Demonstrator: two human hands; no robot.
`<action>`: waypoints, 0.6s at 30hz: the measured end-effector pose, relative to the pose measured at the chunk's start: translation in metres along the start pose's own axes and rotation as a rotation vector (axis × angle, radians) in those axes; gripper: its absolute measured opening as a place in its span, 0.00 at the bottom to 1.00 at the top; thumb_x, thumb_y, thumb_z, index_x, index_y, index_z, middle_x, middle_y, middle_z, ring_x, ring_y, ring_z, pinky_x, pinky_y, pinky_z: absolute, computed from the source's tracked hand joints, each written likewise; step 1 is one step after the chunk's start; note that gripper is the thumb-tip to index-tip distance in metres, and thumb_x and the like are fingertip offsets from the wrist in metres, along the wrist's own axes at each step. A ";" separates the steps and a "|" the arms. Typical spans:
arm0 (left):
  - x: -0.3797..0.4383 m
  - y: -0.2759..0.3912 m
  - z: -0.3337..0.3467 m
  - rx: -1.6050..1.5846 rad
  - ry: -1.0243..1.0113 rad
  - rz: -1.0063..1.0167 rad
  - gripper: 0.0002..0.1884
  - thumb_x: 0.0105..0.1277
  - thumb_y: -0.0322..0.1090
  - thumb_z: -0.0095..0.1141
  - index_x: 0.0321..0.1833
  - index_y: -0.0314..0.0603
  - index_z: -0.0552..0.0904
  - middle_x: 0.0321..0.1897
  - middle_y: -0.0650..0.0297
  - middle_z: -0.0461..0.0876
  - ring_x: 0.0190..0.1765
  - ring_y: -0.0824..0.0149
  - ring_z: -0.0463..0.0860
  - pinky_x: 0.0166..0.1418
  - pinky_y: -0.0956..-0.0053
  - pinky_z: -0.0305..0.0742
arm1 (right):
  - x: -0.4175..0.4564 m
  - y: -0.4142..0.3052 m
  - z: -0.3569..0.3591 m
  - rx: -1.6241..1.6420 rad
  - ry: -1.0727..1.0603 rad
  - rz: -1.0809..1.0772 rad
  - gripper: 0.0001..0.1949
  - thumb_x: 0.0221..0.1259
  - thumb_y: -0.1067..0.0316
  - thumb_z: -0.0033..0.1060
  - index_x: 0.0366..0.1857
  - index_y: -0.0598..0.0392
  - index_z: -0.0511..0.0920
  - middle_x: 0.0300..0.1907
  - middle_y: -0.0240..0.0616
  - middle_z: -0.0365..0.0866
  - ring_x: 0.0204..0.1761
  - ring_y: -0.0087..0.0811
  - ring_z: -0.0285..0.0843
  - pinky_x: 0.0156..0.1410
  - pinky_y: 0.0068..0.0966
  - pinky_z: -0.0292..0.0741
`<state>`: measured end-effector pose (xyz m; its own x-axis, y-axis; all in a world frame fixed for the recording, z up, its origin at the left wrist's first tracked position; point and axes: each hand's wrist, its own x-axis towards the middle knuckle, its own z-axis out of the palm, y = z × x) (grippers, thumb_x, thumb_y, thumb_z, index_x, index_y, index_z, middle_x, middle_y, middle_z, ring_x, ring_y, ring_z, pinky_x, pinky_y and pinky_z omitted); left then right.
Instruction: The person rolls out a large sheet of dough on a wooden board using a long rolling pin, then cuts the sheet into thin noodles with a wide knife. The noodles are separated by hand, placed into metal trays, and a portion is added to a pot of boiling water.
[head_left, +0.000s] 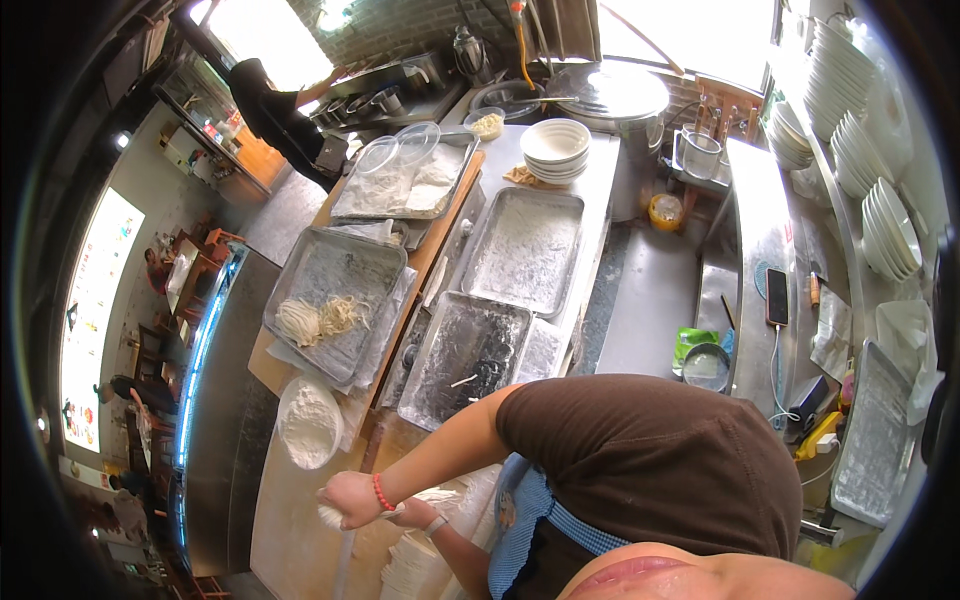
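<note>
My right hand (352, 498), with a red bead bracelet at the wrist, is closed around a bundle of pale noodle strands (328, 517) above the floured wooden worktop (292, 536). Close beside it, my left hand (415, 514) wears a light wristband and grips the same bundle towards its other end; my fingers hide part of it. Folded, layered dough sheets (412, 566) lie on the worktop below my left hand. More pale dough (442, 496) shows behind that hand. A white bowl of flour (309, 424) stands just beyond my right hand.
A metal tray (300, 259) holds two noodle nests (322, 319). Floured trays (525, 247) (480, 337) lie alongside. Stacked white bowls (556, 150) and a large lidded pot (607, 97) stand farther off. Another person (266, 105) is at the far counter. A phone (777, 296) charges on a steel shelf.
</note>
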<state>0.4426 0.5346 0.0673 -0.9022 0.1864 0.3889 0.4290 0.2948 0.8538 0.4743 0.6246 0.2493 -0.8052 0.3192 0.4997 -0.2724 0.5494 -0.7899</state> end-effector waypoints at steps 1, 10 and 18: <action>-0.005 -0.002 0.001 -0.007 -0.002 0.041 0.20 0.64 0.31 0.61 0.54 0.22 0.75 0.49 0.42 0.83 0.44 0.50 0.85 0.49 0.60 0.79 | 0.001 -0.006 -0.002 0.019 -0.001 0.007 0.16 0.38 0.63 0.65 0.31 0.62 0.75 0.28 0.55 0.80 0.37 0.58 0.79 0.42 0.48 0.76; -0.013 -0.049 0.010 -0.048 0.003 -0.015 0.28 0.66 0.35 0.60 0.63 0.20 0.70 0.53 0.43 0.81 0.49 0.48 0.83 0.53 0.59 0.77 | 0.013 -0.030 -0.002 0.101 -0.018 0.070 0.12 0.42 0.64 0.64 0.28 0.61 0.78 0.28 0.54 0.80 0.36 0.57 0.79 0.41 0.46 0.76; -0.024 -0.085 -0.022 0.325 -0.403 -0.433 0.17 0.62 0.27 0.56 0.51 0.21 0.78 0.46 0.40 0.82 0.51 0.48 0.81 0.59 0.60 0.74 | 0.027 0.003 0.026 0.078 -0.088 0.193 0.10 0.41 0.65 0.65 0.27 0.60 0.83 0.31 0.53 0.84 0.38 0.51 0.84 0.44 0.42 0.80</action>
<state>0.4272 0.4847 -0.0068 -0.9357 0.3044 -0.1784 0.0808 0.6771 0.7315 0.4385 0.6147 0.2514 -0.8885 0.3417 0.3064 -0.1462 0.4220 -0.8947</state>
